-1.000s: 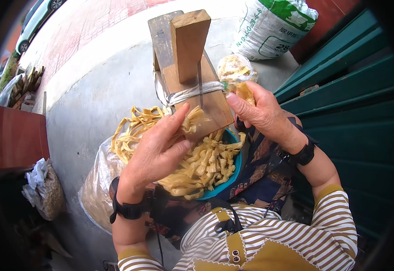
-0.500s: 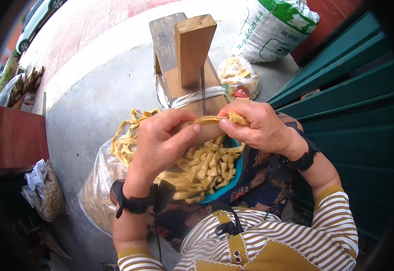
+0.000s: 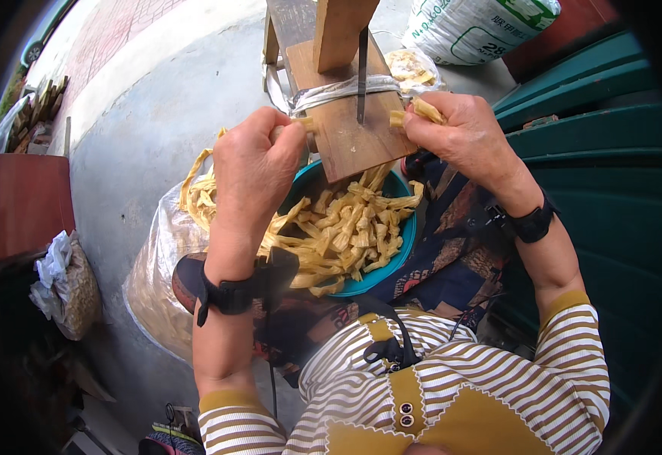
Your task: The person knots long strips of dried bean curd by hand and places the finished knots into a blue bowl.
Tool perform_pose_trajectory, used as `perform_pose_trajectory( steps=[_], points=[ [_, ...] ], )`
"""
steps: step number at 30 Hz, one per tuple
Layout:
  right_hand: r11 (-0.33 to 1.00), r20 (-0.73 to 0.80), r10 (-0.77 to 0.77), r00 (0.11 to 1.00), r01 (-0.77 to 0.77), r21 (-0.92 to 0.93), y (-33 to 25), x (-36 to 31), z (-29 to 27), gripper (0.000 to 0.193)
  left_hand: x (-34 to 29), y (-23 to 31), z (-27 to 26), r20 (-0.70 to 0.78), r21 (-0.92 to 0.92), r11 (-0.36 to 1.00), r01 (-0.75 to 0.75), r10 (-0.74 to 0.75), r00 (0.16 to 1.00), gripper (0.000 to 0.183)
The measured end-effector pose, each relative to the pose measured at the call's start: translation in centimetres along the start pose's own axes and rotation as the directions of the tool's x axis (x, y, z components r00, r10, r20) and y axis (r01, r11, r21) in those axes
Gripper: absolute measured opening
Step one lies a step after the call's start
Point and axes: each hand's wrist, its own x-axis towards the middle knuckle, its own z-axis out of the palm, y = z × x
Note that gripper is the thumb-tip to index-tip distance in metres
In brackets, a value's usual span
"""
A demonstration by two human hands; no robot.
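Note:
My left hand (image 3: 257, 159) is closed round a yellow tofu skin stick (image 3: 306, 123), whose end pokes out toward the blade. On the other side of the blade, my right hand (image 3: 461, 138) grips tofu skin pieces (image 3: 426, 111) between thumb and fingers. Between the hands an upright narrow metal blade (image 3: 362, 80) stands on a wooden board (image 3: 346, 148), beside a thick wooden block (image 3: 340, 34). White cloth (image 3: 338, 92) is tied round the board. Below lies a teal basin (image 3: 401, 258) holding many short tofu skin pieces (image 3: 357, 224).
Left of the basin stands a clear plastic bag (image 3: 160, 277) with long yellow strips (image 3: 198, 193) at its top. Behind the board are another filled bag (image 3: 413, 70) and a white-green sack (image 3: 460, 34). Green slatted panels (image 3: 589, 144) rise at right. A tied bag (image 3: 69, 292) sits far left.
My hands have moved apart and forward, one to each side of the blade. The strip stretched between them is now in separate pieces. The view has shifted, showing more of the basin.

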Motion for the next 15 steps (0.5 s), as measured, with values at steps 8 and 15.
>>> perform_pose_trajectory(
  steps=[8,15],
  points=[
    [0.982,0.589,-0.040,0.807,0.140,-0.126,0.3,-3.8,4.2,0.043,-6.6,-2.2,-1.9,0.557,-0.203,0.872,0.446,-0.272,0.785,0.038],
    [0.991,0.578,-0.132,0.805,0.116,0.066,1.0,-2.9,7.1,0.036,-6.2,-10.5,3.9,0.431,0.661,0.724,-0.195,-0.154,0.889,0.027]
  ],
)
